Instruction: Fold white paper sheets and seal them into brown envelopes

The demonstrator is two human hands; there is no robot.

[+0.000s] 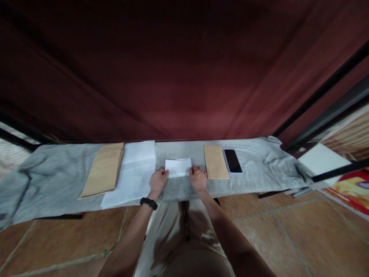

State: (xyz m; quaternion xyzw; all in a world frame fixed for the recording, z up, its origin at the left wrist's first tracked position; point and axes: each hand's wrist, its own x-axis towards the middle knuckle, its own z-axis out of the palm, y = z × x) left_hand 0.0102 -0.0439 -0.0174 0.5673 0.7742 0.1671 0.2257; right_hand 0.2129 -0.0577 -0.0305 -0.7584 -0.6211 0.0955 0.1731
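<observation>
As your left hand (158, 181) touches the left edge of the small white paper (178, 168) and your right hand (198, 178) its right, I cannot tell whether either grip pinches or merely presses; it lies on the cloth-covered table (262, 167), left of a brown envelope (216, 163).

Hands (158, 181) holding folded white paper (178, 168), brown paper (216, 162) beside phone (233, 161), grey cloth (256, 169) underneath

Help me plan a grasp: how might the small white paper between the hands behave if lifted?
The small white paper is probably light, looking so thin. Its far edge seems layered, so it may spread open. Lying flat, it likely won't roll.
</observation>
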